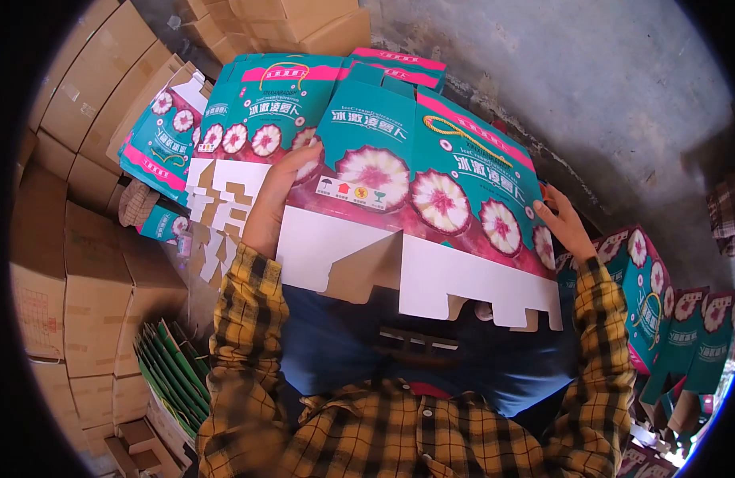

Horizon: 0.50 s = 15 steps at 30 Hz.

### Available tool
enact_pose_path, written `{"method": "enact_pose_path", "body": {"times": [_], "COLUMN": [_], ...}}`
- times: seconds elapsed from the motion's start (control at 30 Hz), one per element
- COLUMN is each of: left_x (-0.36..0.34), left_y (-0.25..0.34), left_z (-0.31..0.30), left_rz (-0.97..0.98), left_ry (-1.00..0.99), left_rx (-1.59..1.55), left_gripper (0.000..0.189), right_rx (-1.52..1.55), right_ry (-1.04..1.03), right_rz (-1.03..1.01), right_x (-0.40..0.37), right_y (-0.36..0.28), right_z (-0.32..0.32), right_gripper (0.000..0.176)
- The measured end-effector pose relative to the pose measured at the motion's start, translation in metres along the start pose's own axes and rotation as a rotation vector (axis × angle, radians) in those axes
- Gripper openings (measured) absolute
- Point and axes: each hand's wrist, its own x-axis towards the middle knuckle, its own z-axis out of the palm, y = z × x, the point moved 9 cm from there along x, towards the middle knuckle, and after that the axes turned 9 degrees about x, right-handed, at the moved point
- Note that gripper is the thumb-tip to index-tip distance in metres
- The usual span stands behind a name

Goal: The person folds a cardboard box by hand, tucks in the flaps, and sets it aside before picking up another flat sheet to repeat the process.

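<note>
A teal and pink printed cardboard gift box [367, 135] with a yellow rope handle [467, 139] is over my lap. Its white-lined bottom flaps [479, 283] hang unfolded towards me. My left hand [276, 195] grips the box along its left side, the fingertips reaching onto the printed panel. At the opposite edge, my right hand [565, 221] holds the right side, its fingers partly hidden behind the panel. More flattened boxes of the same print [264, 99] are stacked just beyond my left hand.
Brown cartons [96, 295] are piled along the left, with others [296, 28] at the back. Green folded sheets [172, 370] stand at lower left. Several formed teal boxes [646, 303] are at right. Grey concrete floor [559, 72] shows at upper right.
</note>
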Motion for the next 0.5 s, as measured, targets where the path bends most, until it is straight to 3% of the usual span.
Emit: {"method": "enact_pose_path", "body": {"times": [0.03, 0.13, 0.2, 0.27, 0.3, 0.4, 0.5], "left_x": [-0.004, -0.030, -0.056, -0.050, -0.048, -0.059, -0.051], "left_y": [0.002, 0.006, 0.039, 0.028, 0.024, 0.035, 0.027], "left_z": [0.004, 0.015, 0.034, 0.024, 0.019, 0.031, 0.019], "left_rz": [-0.002, -0.057, 0.342, 0.388, 0.435, 0.425, 0.530], "left_ry": [0.006, 0.088, -0.023, -0.127, -0.235, -0.159, -0.195], "left_rx": [-0.001, -0.111, 0.261, 0.219, 0.176, 0.409, 0.323], "left_gripper": [0.052, 0.042, 0.044, 0.047, 0.051, 0.052, 0.056], "right_rx": [0.000, -0.188, -0.201, -0.405, -0.404, -0.507, -0.540], "right_ry": [-0.006, -0.377, -0.498, -0.611, -0.615, -0.555, -0.492], "right_rz": [0.000, -0.306, -0.374, -0.595, -0.594, -0.604, -0.537], "right_x": [-0.008, -0.047, -0.070, -0.099, -0.103, -0.108, -0.109], "right_y": [-0.021, -0.107, -0.144, -0.172, -0.177, -0.181, -0.178], "right_z": [0.008, 0.067, 0.096, 0.125, 0.133, 0.135, 0.132], "right_gripper": [0.066, 0.085, 0.090, 0.096, 0.096, 0.095, 0.089]}}
